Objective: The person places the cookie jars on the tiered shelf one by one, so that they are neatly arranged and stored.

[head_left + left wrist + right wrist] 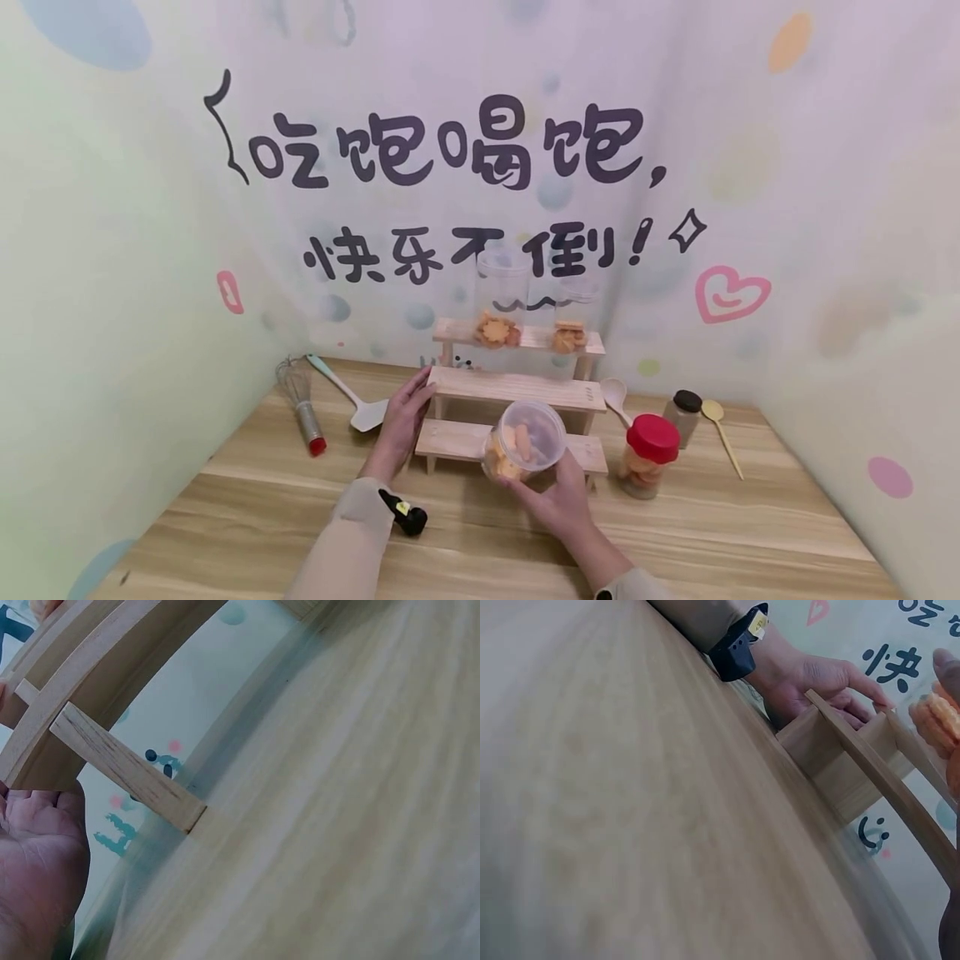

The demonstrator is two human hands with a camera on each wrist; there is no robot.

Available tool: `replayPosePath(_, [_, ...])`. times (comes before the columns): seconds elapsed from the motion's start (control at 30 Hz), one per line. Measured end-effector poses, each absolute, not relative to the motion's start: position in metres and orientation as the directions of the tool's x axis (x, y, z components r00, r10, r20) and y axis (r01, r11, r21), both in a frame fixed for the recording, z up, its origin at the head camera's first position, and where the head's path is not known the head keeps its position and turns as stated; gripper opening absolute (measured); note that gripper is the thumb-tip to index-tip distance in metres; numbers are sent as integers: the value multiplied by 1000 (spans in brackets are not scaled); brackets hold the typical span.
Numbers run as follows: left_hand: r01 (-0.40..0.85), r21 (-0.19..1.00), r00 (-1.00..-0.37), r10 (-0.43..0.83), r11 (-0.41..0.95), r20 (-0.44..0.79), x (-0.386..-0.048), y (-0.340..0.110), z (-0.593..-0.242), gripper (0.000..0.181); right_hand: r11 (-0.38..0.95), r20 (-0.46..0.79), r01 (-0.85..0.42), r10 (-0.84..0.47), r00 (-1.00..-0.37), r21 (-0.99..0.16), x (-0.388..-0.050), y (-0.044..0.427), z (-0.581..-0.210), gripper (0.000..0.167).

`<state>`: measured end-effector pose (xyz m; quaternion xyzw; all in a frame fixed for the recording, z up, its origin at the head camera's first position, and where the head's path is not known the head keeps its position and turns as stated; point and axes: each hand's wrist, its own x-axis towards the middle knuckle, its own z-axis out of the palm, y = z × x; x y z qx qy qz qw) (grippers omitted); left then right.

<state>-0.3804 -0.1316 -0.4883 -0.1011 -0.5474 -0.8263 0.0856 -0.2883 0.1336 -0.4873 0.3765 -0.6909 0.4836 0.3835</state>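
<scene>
So, progress check: looks roughly half done to me, if jars on the wooden stand (pixel 517 386) is what counts. Two are already up on the top step, mid-frame: a taller clear jar (pixel 501 304) and a smaller clear jar (pixel 576 315), both with cookies in the bottom. Number three, a tilted snack jar (pixel 523 437), is just below the middle of the frame in the right hand (pixel 555 500), fingers and thumb clamped round it. It's in front of the lowest step and not set down yet; can't tell if it touches the wood. The left hand (pixel 405 417) grips the stand's left end. A red-lidded jar (pixel 651 462) still sits on the tabletop (pixel 262 517), lower right, so I'd guess that one's left. Not sure the dark-lidded jar (pixel 681 421) behind it is even part of this.

Head count: one stand with three steps, five jars (two up, one held, two on the table), two spoons (pixel 714 412) at right, one whisk (pixel 302 408) and one turner (pixel 363 408) at left. Can't count the cookies, they overlap too much.
</scene>
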Motion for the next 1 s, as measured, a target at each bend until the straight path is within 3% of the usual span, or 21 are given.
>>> replayPosePath(0.23, [243, 895, -968, -35, -374, 248, -380, -130, -491, 60, 108, 884, -889, -103, -455, -445, -283, 113, -469, 76])
replayPosePath(0.4, [241, 895, -969, -40, -377, 244, -380, -131, -490, 58, 98, 860, -858, -25, -509, -505, -288, 94, -465, 78])
replayPosePath(0.63, [232, 895, -970, -24, -380, 242, -380, -132, -489, 60, 185, 849, -830, 173, -500, -526, -307, 72, -468, 84])
replayPosePath(0.73, [231, 898, -971, -27, -374, 239, -381, -132, -489, 60, 213, 820, -795, 230, -524, -568, -321, 69, -476, 83])
replayPosePath(0.87, [242, 893, -968, -35, -378, 247, -382, -133, -490, 59, 264, 803, -759, 212, -557, -595, -334, 71, -476, 82])
replayPosePath(1.0, [242, 891, -968, -33, -385, 248, -380, -133, -489, 60, 350, 823, -750, 143, -549, -561, -339, 74, -472, 88])
